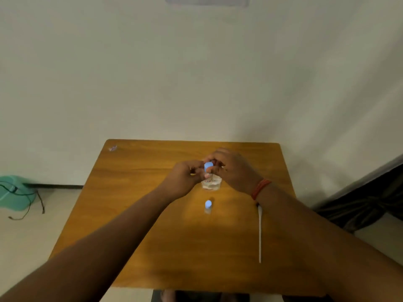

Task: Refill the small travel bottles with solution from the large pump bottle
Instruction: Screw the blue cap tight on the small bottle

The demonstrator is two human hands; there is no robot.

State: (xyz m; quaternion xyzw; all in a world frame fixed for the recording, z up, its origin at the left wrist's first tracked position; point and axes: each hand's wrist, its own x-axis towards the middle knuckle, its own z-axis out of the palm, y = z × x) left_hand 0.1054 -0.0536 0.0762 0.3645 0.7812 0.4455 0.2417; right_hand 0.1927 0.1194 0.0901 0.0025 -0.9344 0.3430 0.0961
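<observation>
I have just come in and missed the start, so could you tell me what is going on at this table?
A person is working over a wooden table. Both hands, the left hand and the right hand, grip a small blue-capped bottle held above a clear container. Whether the cap is being turned cannot be told. A second blue-capped bottle stands nearer the person, and a white strip lies to the right.

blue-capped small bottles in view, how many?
2. One blue-capped bottle is held between both hands over the large bottle; the other stands alone on the table nearer the camera. Hands may hide more.
</observation>
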